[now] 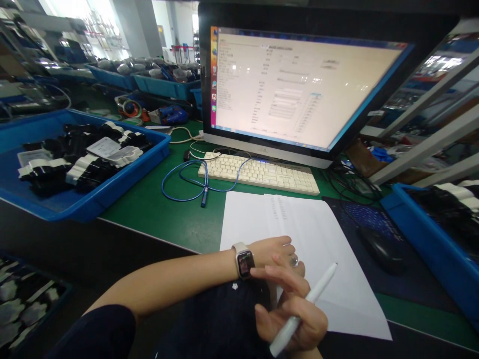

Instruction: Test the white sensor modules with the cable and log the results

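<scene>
My left hand [272,250] lies over the near part of a white sheet of paper [318,232], its fingers curled into a loose fist and a ring on one of them. On that wrist is a smartwatch [245,263] with a pale strap and a lit screen. My right hand [305,311] reaches in from below, its index fingertip at the edge of the watch screen. A white pen [322,281] is held among its other fingers, tip pointing up and right. Part of my left hand's fingers is hidden behind my right hand.
A monitor [299,85] stands behind a white keyboard [262,173] and a coiled blue cable [183,201]. A black mouse [379,249] rests on a dark mat at right. Blue bins [78,207] with black and white parts flank the green table [179,224].
</scene>
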`<action>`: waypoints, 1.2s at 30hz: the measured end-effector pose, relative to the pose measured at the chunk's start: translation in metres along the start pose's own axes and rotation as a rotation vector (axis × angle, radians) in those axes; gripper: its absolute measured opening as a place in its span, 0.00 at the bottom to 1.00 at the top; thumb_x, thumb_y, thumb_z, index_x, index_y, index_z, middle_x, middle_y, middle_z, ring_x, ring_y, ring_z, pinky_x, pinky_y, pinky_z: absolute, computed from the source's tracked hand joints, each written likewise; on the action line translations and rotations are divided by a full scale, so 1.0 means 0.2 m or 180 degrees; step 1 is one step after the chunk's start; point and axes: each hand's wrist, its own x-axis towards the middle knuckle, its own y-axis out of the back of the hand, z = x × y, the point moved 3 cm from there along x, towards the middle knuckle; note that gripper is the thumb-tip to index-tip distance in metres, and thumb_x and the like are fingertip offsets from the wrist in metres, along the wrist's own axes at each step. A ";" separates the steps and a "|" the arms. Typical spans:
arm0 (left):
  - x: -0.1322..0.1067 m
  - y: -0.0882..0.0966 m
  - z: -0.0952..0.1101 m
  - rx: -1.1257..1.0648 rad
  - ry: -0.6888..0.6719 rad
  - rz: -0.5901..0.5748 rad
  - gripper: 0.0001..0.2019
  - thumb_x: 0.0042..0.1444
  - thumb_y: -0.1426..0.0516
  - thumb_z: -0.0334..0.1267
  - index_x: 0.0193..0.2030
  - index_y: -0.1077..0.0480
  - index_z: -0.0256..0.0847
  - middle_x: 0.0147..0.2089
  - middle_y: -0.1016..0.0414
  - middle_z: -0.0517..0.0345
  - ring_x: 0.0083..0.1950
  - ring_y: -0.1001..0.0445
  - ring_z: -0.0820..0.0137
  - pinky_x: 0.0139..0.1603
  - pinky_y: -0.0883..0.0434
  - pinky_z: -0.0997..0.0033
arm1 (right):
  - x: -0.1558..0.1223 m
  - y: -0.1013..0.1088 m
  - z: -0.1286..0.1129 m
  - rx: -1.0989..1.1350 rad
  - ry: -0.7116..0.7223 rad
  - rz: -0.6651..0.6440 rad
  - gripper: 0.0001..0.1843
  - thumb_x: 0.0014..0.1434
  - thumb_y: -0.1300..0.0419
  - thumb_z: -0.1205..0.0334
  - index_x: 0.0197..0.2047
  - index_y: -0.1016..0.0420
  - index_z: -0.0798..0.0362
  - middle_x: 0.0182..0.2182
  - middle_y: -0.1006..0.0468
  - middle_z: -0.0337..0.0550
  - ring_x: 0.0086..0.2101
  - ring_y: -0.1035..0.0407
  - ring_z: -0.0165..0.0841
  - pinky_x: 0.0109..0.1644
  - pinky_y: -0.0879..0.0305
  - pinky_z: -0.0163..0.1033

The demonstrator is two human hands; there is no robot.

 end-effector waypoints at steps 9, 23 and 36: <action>-0.01 -0.01 0.00 -0.0138 0.0029 -0.0015 0.06 0.61 0.48 0.36 0.41 0.32 0.40 0.36 0.29 0.61 0.38 0.35 0.71 0.46 0.44 0.68 | -0.02 -0.01 0.02 0.0031 -0.0047 0.0081 0.14 0.48 0.44 0.76 0.31 0.48 0.56 0.45 0.31 0.49 0.39 0.28 0.38 0.43 0.29 0.51; -0.01 -0.01 0.00 -0.0152 0.0057 -0.0125 0.05 0.61 0.48 0.36 0.41 0.33 0.39 0.36 0.28 0.61 0.38 0.36 0.71 0.45 0.44 0.68 | -0.04 -0.01 0.03 0.0074 -0.0050 0.0185 0.14 0.47 0.45 0.77 0.31 0.47 0.56 0.45 0.31 0.49 0.37 0.28 0.37 0.42 0.29 0.51; 0.00 -0.03 0.00 -0.0287 0.0053 -0.0154 0.06 0.61 0.48 0.36 0.42 0.31 0.40 0.37 0.28 0.62 0.38 0.35 0.72 0.45 0.43 0.68 | -0.04 -0.02 0.03 0.0147 -0.0001 0.0212 0.13 0.46 0.46 0.78 0.30 0.48 0.56 0.46 0.31 0.49 0.36 0.28 0.36 0.48 0.32 0.58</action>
